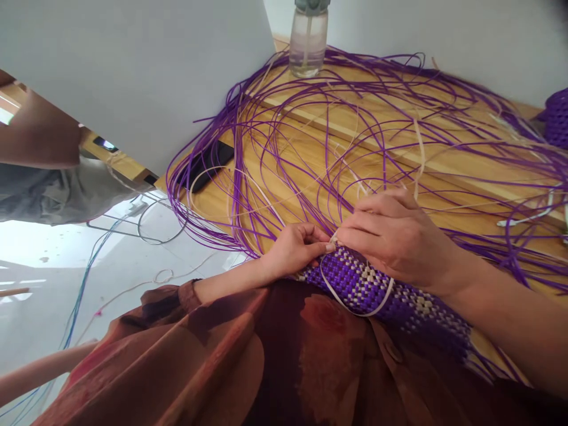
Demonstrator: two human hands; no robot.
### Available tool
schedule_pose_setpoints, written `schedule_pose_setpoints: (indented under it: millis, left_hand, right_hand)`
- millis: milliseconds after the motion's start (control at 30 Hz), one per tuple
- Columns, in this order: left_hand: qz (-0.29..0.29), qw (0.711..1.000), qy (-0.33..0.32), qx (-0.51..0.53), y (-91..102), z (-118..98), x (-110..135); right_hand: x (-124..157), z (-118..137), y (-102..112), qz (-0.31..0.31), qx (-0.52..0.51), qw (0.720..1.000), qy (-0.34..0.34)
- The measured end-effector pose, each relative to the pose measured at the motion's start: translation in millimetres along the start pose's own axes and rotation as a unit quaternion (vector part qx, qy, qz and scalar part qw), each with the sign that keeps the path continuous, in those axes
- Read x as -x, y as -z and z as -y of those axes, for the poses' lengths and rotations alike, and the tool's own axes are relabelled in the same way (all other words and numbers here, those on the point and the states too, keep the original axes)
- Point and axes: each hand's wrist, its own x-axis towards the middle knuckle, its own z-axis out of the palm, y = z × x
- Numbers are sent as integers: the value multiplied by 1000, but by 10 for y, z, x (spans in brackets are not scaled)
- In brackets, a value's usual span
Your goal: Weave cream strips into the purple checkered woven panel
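Note:
A purple and white woven piece [350, 281] lies along the table's near edge, against my clothing. My left hand [302, 245] pinches at its upper edge, thumb and index finger close together over the weave. Just to the right, my right hand [394, 236] has its fingers curled and its fingertips pressed together at the same spot, around a pale strip. A loop of white strip [339, 302] hangs from there across the front of the weave. The exact fingertip contact is partly hidden.
Long loose purple strands [306, 124] spread over the wooden table [275, 160]. A clear bottle [308, 44] stands at the back, and a dark flat object [208, 163] lies at left. Another purple woven item [557, 115] sits far right. Other people's arms [44, 130] show at left.

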Motion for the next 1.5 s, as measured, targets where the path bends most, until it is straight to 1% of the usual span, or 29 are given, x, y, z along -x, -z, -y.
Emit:
schedule_pose_setpoints:
  millis: [67,133,200,267,333,400,500,600,733,833,900,967,1067,1133,1200,1300,1400,1500]
  left_hand:
    - [0,1000,-23,6,12,22,-4]
    - [5,999,-36,21,15,46,-7]
    - [11,998,-43,40,11,68,-9]
    - [14,997,-45,59,2,86,-9]
    - [14,997,-37,74,-7,96,-10]
    - [17,995,-33,93,-11,95,-12]
    - [30,990,-48,133,-9,83,-14]
    - [43,988,-50,137,-5,78,-11]
    - [41,989,-47,135,-8,78,-2]
    - [48,986,-48,152,-17,68,-2]
    - [57,982,-48,171,-23,55,-6]
    - [65,978,-44,193,-27,41,-9]
    - [73,973,-34,217,-29,26,-9]
    - [77,971,-29,223,-30,20,-3]
    - [73,971,-25,227,-35,9,1]
    - [49,975,-14,217,-59,-29,-3]
    - [23,983,6,181,-89,-80,-27]
    - [16,990,17,136,-99,-105,-57]
  right_hand:
    - [-187,-45,-42,16,-29,999,-25]
    - [-330,-139,-141,37,-96,993,-60]
    - [-405,-246,-263,78,-179,974,-114]
    - [-403,-330,-372,145,-231,946,-176]
    - [-341,-376,-439,201,-240,925,-217]
    - [-253,-392,-449,218,-238,918,-231]
    - [-141,-389,-372,212,-236,917,-240]
    - [-88,-353,-264,210,-223,926,-222]
    - [-52,-210,-183,167,-151,953,-205]
    - [-12,-52,-148,129,-123,957,-227]
    - [15,46,-115,111,-146,949,-257]
    - [37,122,-75,103,-186,932,-293]
    - [61,188,-32,125,-263,893,-344]
    - [73,215,-30,149,-316,865,-361]
    - [79,245,-49,157,-348,847,-369]
    - [75,303,-89,141,-355,840,-385]
    - [68,354,-108,126,-354,837,-397]
    - [85,372,-117,120,-376,829,-395]
